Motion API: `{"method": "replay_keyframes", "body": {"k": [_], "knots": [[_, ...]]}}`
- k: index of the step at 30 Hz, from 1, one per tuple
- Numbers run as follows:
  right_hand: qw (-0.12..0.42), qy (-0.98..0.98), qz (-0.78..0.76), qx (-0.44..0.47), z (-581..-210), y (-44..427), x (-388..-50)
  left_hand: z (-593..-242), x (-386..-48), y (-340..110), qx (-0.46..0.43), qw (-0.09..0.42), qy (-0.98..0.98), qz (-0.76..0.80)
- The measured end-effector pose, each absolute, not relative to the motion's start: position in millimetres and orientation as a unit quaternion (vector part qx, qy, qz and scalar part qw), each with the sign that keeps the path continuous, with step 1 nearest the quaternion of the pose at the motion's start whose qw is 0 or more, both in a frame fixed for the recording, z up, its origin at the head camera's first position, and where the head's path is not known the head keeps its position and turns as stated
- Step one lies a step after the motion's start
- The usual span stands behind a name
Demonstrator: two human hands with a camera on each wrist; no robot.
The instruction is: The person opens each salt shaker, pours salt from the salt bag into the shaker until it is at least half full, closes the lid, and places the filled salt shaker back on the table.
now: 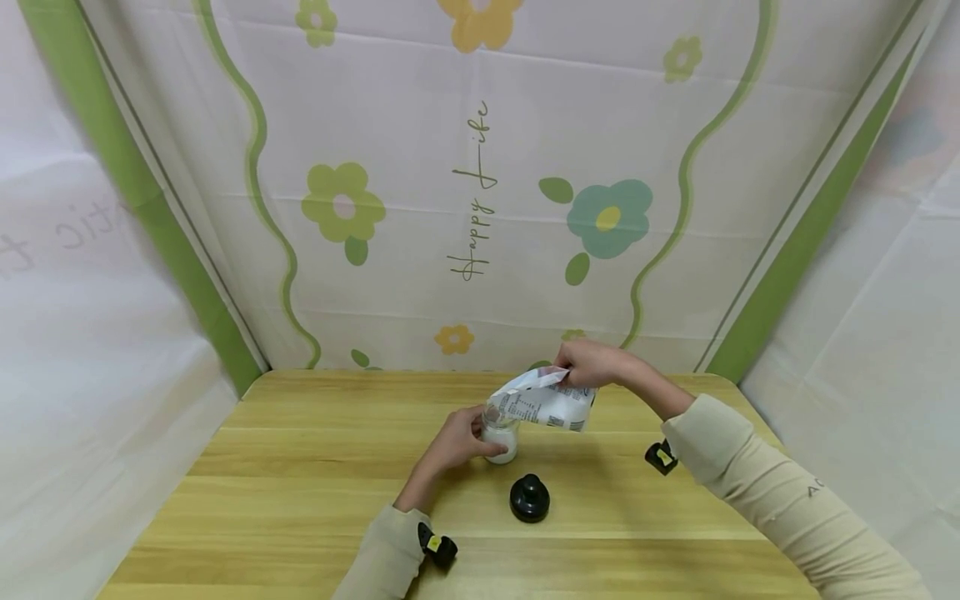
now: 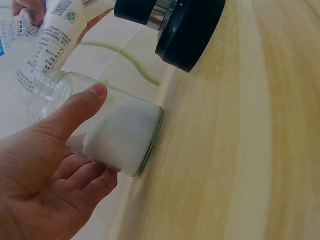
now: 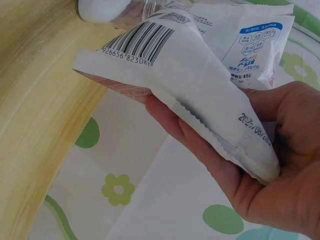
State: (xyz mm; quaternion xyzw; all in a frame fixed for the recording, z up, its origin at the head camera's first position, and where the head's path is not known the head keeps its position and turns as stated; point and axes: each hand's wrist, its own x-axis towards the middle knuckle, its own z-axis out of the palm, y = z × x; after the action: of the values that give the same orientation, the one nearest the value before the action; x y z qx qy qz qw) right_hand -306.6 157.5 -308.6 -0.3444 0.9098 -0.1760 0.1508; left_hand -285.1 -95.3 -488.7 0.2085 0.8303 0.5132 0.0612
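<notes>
Your left hand (image 1: 454, 440) is gripping the glass jar (image 1: 506, 439) on the desk (image 1: 315, 483), fingers (image 2: 100, 185) curled; your right hand (image 1: 592, 362) is pinching the salt bag (image 1: 546, 403), mouth seemingly at the rim. You should be pouring slowly.

The left hand (image 1: 459, 439) is gripping a small glass jar (image 1: 500, 442) with white contents, which is standing on the wooden table (image 1: 300, 467). From the right, the right hand (image 1: 592, 363) is holding a printed white bag (image 1: 551, 406) aslant, and its left end is meeting the jar's mouth. On the near side of the jar, slightly right, a black knobbed lid (image 1: 529, 500) is lying on the wood. Beyond the far edge, a pale curtain (image 1: 405, 125) is hanging, showing flowers and the words "Happy Life" (image 1: 474, 192).
</notes>
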Motion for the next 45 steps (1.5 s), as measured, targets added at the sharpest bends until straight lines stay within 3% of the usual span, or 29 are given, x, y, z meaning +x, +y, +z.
{"method": "replay_keyframes", "body": {"k": [45], "knots": [[0.136, 0.914, -0.145, -0.354, -308.6, 154.2, -307.4, -492.1, -287.7, -95.5, 0.209, 0.055, 0.835, 0.507]]}}
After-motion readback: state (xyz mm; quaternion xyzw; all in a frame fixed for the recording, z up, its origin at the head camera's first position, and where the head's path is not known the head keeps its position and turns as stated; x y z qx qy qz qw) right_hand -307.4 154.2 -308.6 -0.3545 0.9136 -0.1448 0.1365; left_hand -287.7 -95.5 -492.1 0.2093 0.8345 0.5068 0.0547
